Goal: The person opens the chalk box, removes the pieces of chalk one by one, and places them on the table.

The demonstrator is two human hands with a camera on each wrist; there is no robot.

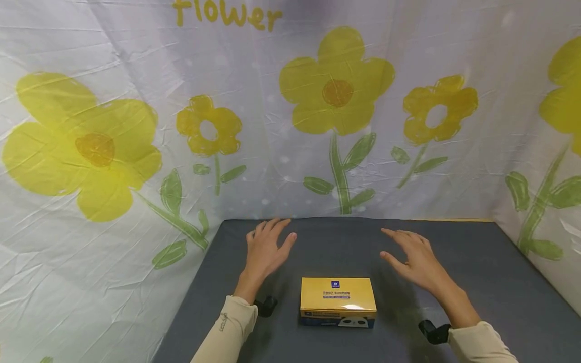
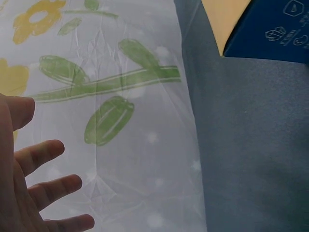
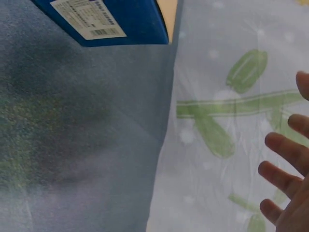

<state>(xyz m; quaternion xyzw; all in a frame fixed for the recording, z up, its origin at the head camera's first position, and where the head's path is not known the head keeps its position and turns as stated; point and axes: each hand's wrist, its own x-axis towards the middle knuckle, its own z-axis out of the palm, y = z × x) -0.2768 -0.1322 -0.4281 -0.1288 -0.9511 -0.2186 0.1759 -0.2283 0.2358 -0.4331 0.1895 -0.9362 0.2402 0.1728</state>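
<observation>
A yellow and blue cardboard box [image 1: 336, 295] with a panda face on its front lies on the dark grey table. My left hand [image 1: 268, 249] is held above the table to the left of the box, fingers spread and touching nothing. On the other side, my right hand [image 1: 416, 261] hovers with its fingers extended, also holding nothing. The left wrist view shows one blue end of the box [image 2: 275, 34] and the spread left fingers. In the right wrist view, a white label with a barcode is on the blue side of the box [image 3: 145, 24].
The dark grey tabletop [image 1: 336, 247] ends at a white cloth backdrop [image 1: 254, 176] printed with yellow flowers, which also runs down both sides. Black wrist camera mounts [image 1: 434, 333] sit under both wrists, next to light sleeves [image 1: 229, 327].
</observation>
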